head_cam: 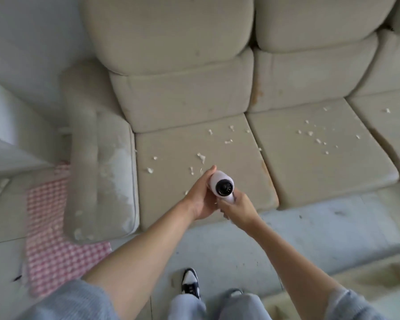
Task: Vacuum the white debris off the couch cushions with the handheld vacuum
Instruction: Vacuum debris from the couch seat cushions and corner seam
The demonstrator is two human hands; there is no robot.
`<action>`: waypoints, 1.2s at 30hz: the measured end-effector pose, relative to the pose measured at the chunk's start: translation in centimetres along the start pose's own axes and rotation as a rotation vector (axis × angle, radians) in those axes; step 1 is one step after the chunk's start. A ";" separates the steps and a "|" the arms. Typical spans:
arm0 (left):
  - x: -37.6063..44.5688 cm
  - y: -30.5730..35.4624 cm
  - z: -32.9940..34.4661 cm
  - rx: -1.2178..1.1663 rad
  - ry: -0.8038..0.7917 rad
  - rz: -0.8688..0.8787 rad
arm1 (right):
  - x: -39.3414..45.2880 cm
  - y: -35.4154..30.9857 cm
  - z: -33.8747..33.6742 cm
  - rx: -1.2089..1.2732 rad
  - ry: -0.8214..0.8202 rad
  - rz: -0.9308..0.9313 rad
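A white handheld vacuum (222, 186) with a round black rear end faces me above the front of the left seat cushion (171, 148). My right hand (237, 208) grips its handle from below. My left hand (201, 196) cups the left side of its body, fingers curved along it. White debris (201, 157) lies scattered over the left cushion just beyond the vacuum. More white debris (314, 137) dots the middle cushion (321, 169) and the cushion at the far right (388, 110). The vacuum's nozzle is hidden behind its body.
The beige couch's worn left armrest (102, 172) stands left of the cushion. A pink checked cloth (53, 250) lies on the pale floor beside it. My black-and-white shoe (191, 284) is on the floor in front of the couch.
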State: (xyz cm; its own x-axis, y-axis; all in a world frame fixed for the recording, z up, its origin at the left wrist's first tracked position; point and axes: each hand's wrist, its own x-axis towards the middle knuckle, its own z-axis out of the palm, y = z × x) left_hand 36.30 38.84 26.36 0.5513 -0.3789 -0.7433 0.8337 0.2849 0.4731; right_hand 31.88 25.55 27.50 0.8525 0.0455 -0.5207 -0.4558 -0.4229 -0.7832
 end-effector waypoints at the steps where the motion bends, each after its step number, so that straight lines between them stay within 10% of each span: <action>1: -0.2 1.1 -0.7 -0.033 -0.019 0.010 | 0.8 -1.2 0.6 0.000 -0.019 0.002; 21: 15.2 10.5 -10.3 -0.225 0.146 0.031 | 24.4 -4.7 4.3 -0.009 -0.372 0.253; 36: 24.4 14.9 -31.0 -0.423 0.282 0.148 | 40.3 -5.4 22.1 -0.187 -0.332 0.180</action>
State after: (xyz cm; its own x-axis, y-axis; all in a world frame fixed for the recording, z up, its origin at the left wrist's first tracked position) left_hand 61.19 61.10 0.64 0.5834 -0.0728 -0.8089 0.6297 0.6695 0.3939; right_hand 63.06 49.66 3.25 0.6207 0.2321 -0.7489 -0.5099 -0.6061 -0.6105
